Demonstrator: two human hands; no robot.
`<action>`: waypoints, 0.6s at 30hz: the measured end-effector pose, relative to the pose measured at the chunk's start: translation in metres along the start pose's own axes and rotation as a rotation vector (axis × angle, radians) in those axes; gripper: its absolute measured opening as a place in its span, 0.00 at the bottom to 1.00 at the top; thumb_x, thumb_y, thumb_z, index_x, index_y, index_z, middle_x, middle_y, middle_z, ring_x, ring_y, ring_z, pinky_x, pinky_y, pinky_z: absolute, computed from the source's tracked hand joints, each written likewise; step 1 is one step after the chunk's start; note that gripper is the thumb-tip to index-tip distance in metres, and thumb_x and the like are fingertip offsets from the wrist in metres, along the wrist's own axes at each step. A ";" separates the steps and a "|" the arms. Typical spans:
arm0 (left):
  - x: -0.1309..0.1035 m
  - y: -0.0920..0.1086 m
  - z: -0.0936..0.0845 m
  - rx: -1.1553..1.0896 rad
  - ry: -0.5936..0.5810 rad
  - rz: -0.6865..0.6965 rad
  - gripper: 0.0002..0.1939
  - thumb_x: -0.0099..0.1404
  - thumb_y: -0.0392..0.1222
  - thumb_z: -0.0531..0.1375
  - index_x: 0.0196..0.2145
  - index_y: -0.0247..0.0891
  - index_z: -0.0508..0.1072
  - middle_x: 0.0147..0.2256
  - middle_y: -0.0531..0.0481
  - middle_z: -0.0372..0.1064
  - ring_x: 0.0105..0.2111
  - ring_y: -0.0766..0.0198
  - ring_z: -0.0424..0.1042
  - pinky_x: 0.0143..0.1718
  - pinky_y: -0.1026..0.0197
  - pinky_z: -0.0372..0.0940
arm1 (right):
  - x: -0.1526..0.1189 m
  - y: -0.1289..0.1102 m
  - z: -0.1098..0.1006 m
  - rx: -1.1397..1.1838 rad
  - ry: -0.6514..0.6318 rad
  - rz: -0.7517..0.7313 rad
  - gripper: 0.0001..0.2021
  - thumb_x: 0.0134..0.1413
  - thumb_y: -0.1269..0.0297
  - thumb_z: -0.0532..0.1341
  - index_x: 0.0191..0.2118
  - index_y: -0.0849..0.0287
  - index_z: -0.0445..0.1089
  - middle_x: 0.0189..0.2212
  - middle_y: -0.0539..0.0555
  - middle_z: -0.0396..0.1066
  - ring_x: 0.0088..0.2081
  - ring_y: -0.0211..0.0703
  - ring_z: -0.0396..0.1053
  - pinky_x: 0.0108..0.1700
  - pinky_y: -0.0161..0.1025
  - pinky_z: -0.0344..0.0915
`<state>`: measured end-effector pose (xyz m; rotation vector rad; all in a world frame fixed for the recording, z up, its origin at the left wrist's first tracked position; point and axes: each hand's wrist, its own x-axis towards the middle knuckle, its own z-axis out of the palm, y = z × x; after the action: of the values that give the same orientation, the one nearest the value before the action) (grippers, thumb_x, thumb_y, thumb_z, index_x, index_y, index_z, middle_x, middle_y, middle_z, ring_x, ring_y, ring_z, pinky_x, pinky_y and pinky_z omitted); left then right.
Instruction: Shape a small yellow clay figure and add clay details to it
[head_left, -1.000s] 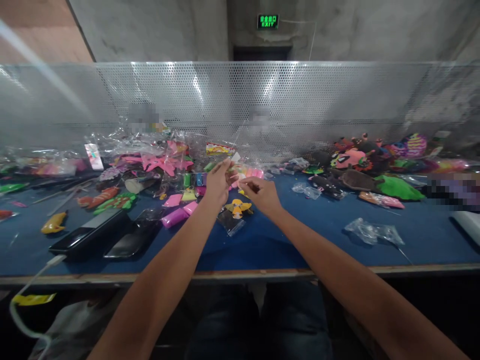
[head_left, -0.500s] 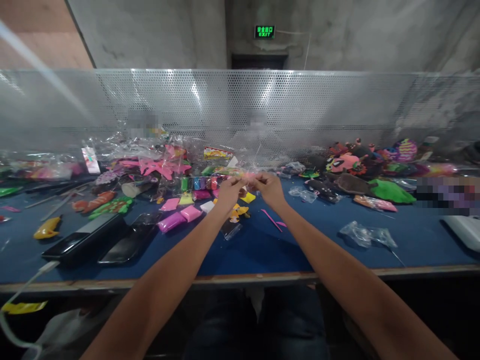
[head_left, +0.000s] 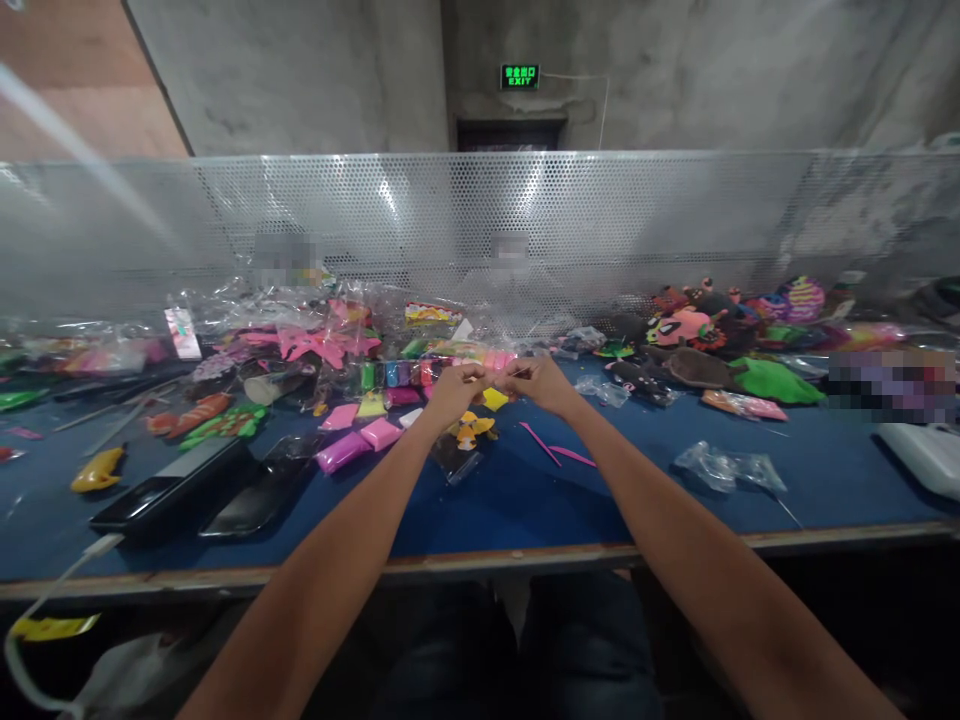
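Left hand [head_left: 456,392], right hand [head_left: 547,385] pinched narrow over worktop [head_left: 517,515]; anything held, unclear
Yellow figure [head_left: 472,431] below, beside dark-filled packet [head_left: 454,462]; purple-filled packet [head_left: 343,453] leftward; pink tools [head_left: 540,444] showing now, unseen a second ago

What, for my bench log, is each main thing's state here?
Left hand: pinching, contents unclear.
Right hand: pinching, contents unclear.
Pink sticks: lying flat.
Clear bag: crumpled.
Purple packet: plump, looks unopened.
Black device: white cable plugged in.
Mesh screen: upright.
Exit sign: lit.
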<state>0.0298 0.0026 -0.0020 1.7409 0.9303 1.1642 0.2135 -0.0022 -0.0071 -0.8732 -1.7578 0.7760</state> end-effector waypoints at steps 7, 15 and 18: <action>0.000 -0.003 0.000 -0.171 -0.058 -0.051 0.21 0.47 0.54 0.69 0.29 0.34 0.72 0.25 0.54 0.66 0.22 0.71 0.65 0.29 0.63 0.64 | 0.002 0.003 0.005 0.017 0.045 -0.029 0.16 0.44 0.51 0.67 0.26 0.60 0.72 0.20 0.49 0.70 0.21 0.36 0.67 0.26 0.34 0.67; -0.002 -0.002 0.002 -0.292 -0.096 -0.093 0.19 0.47 0.53 0.70 0.26 0.36 0.72 0.26 0.53 0.66 0.22 0.71 0.65 0.29 0.64 0.64 | -0.002 -0.009 0.006 0.033 0.005 0.000 0.12 0.41 0.55 0.68 0.25 0.59 0.74 0.20 0.49 0.71 0.22 0.36 0.68 0.28 0.35 0.67; -0.002 0.000 0.002 -0.268 -0.075 -0.099 0.19 0.47 0.54 0.70 0.26 0.36 0.72 0.26 0.54 0.66 0.22 0.72 0.65 0.28 0.65 0.63 | -0.001 -0.008 0.007 0.020 0.017 0.012 0.10 0.42 0.57 0.68 0.25 0.58 0.74 0.19 0.48 0.70 0.22 0.35 0.67 0.28 0.35 0.67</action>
<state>0.0311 0.0003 -0.0038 1.4959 0.7682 1.0970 0.2059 -0.0086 -0.0029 -0.8756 -1.7285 0.7904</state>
